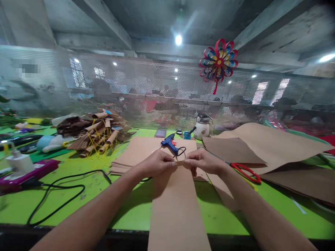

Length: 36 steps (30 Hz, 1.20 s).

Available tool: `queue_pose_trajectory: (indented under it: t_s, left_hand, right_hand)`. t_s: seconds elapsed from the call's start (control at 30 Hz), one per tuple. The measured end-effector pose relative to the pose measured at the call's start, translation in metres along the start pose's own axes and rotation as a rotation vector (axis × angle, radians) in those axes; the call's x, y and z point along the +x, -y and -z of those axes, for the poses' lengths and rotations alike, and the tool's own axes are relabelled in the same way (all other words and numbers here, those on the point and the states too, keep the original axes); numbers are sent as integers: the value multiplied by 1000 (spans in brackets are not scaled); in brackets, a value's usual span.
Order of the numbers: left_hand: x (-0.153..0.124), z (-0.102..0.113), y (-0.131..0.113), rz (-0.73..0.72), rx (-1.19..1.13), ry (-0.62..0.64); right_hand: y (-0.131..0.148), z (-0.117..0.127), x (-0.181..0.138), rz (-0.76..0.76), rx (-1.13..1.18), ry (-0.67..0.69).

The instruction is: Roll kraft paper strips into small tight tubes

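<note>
A long strip of brown kraft paper runs from the table's near edge toward the middle. Both hands meet at its far end. My left hand pinches that end with closed fingers, and my right hand pinches it from the other side. Just beyond the hands lies a blue glue gun on a stack of brown paper sheets. Red-handled scissors lie right beside my right wrist.
The green table carries a black cable, a pink device with a white charger, a pile of rolled paper tubes, large brown sheets at right, and a white jar. A mesh screen holds a paper flower.
</note>
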State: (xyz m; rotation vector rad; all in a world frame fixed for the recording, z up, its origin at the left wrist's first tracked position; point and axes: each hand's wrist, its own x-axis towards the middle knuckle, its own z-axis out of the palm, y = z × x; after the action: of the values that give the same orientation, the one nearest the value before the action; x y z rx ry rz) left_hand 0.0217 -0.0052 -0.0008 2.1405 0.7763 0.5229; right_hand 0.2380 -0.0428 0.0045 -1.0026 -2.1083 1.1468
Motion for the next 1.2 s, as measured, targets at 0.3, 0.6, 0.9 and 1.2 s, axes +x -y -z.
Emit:
queue_pose_trajectory:
  t_s: [0.3,0.6,0.9,1.2]
  left_hand:
    - [0,-3,0,-47,-45,-3]
    - [0,-2,0,-53,-117,17]
    - [4,-3,7,-64,14,29]
    - [-2,11,1,5,67,73]
  right_hand:
    - [-2,-11,7,1,-80,-78]
    - [-10,-10,8,-32,-24,-62]
    - [-9,-19,14,69,-216,-101]
    - [-17,-3,9,33,-149,-50]
